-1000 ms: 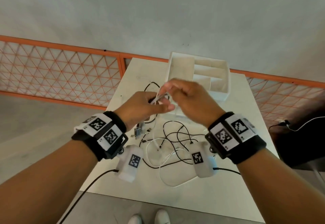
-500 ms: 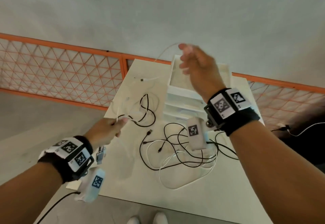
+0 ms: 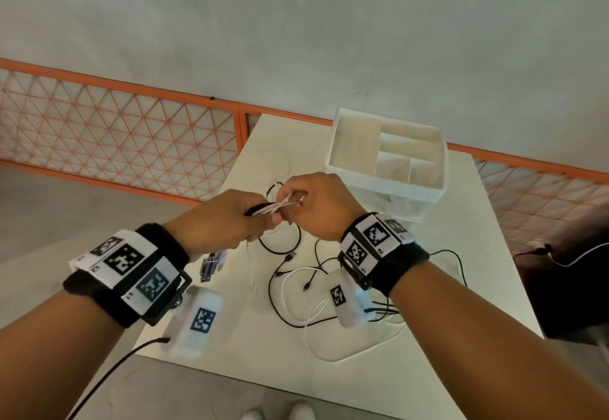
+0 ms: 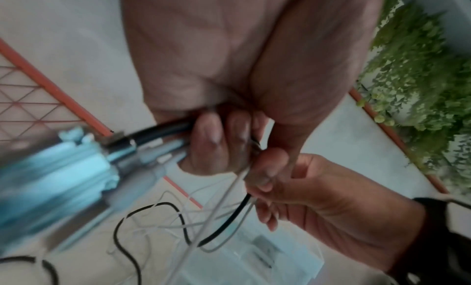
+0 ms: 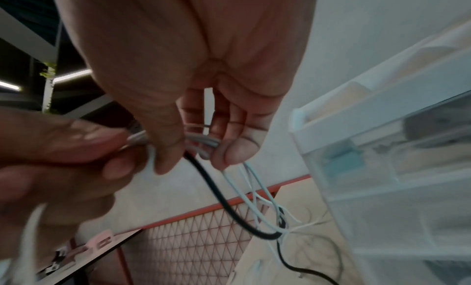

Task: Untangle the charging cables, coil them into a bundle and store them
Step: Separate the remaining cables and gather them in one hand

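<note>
A white bench (image 3: 428, 337) fills the lower centre of the head view, its near left corner hidden behind the left forearm. At upper right stands a divided white organiser box (image 3: 385, 185). Loose black and white charging cables (image 3: 296, 288) sprawl at centre, partly covered by the right wrist camera. Above them, the left hand (image 3: 224, 222) and right hand (image 3: 323, 205) meet, both clamped on a small cable bundle (image 3: 276, 207) between them; its ends are lost inside the fingers.
</note>
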Demonstrator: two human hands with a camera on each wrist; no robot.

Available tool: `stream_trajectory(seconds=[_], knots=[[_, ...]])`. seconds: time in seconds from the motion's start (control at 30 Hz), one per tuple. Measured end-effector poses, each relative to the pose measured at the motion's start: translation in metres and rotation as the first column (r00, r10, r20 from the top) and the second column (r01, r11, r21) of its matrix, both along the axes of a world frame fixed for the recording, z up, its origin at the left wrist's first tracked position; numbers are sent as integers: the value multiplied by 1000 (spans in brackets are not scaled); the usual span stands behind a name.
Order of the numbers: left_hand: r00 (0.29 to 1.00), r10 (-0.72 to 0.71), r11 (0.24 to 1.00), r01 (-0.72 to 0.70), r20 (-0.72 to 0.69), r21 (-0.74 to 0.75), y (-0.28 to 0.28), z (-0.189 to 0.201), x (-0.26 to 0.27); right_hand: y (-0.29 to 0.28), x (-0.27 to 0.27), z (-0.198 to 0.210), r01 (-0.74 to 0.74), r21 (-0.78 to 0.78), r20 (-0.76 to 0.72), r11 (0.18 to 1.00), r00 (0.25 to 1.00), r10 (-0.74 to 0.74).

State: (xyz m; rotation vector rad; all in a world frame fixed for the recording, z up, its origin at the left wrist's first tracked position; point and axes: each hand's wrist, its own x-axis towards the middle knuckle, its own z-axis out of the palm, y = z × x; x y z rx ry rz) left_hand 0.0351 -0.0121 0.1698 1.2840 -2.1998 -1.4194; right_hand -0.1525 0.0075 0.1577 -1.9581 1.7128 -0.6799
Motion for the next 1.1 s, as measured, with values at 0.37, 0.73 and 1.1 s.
stream_trajectory(seconds=[0.37,0.73,1.1], knots=[[994,80,997,-79,-74,22,0,-20,7,-10,-32,-1,223,27,7,974,975,-223],[985,61,992,-41,-162,121,-1,-22,6,8,-2,19,-68,109,-133,992,988,82],[980,197,963,-187,-34,192,4,-50,2,22,-52,-68,177,-40,-132,983,975,-181]])
